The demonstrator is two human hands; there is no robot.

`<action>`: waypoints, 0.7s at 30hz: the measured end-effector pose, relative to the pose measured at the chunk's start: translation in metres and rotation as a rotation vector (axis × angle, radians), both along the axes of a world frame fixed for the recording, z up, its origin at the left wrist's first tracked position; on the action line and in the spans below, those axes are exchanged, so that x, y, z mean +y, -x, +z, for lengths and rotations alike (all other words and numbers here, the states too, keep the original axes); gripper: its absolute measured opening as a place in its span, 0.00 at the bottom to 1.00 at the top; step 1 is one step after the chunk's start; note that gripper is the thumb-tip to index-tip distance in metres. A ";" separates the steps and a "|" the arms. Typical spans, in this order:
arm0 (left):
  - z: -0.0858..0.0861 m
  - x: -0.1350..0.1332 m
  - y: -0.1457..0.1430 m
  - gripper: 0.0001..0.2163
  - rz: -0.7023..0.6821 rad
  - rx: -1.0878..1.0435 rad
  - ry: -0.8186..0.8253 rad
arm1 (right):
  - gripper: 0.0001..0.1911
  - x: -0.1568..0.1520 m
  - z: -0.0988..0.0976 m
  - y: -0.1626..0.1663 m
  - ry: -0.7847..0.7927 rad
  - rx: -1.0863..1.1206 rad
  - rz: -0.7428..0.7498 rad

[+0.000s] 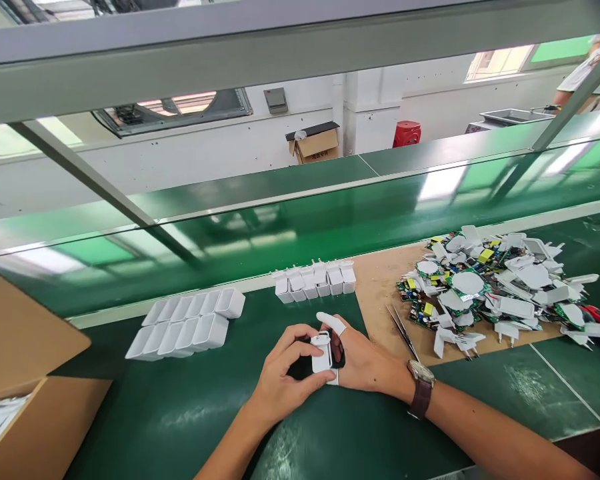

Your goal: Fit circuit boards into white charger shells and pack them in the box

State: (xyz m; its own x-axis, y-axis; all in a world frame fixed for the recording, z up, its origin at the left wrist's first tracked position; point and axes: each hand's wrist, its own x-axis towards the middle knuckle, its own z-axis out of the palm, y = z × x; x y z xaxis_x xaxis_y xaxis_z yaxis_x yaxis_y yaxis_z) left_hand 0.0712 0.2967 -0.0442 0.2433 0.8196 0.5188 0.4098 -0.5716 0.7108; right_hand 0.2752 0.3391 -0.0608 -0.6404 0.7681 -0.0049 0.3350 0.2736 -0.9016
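Both my hands meet over the green bench, pinching one small white charger housing above a small black block. My left hand curls its fingers round the housing's left side. My right hand, with white finger cots and a wristwatch, grips it from the right. Behind my hands stands a row of assembled white chargers. To the left lie two rows of empty white shells.
A heap of green circuit boards and white plug caps lies on a brown board at right, with tweezers beside it. An open cardboard box sits at the left edge. A green conveyor runs behind.
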 end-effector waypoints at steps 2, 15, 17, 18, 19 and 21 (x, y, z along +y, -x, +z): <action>-0.001 -0.001 -0.003 0.09 0.017 0.043 -0.076 | 0.52 0.000 0.002 0.001 0.016 -0.015 0.001; 0.008 -0.003 0.002 0.11 -0.057 0.293 -0.134 | 0.50 -0.001 0.012 0.000 -0.015 -0.031 -0.012; 0.013 -0.002 -0.001 0.07 -0.057 0.309 -0.106 | 0.50 -0.001 0.009 0.000 -0.037 -0.031 -0.007; 0.015 -0.002 -0.003 0.06 -0.052 0.315 -0.085 | 0.50 -0.001 0.007 -0.001 -0.051 -0.032 -0.007; 0.016 -0.002 -0.004 0.06 -0.048 0.320 -0.060 | 0.51 -0.001 0.006 -0.002 -0.063 -0.031 -0.007; 0.016 -0.002 -0.002 0.06 -0.043 0.318 -0.009 | 0.53 -0.002 0.002 -0.004 -0.076 -0.028 0.000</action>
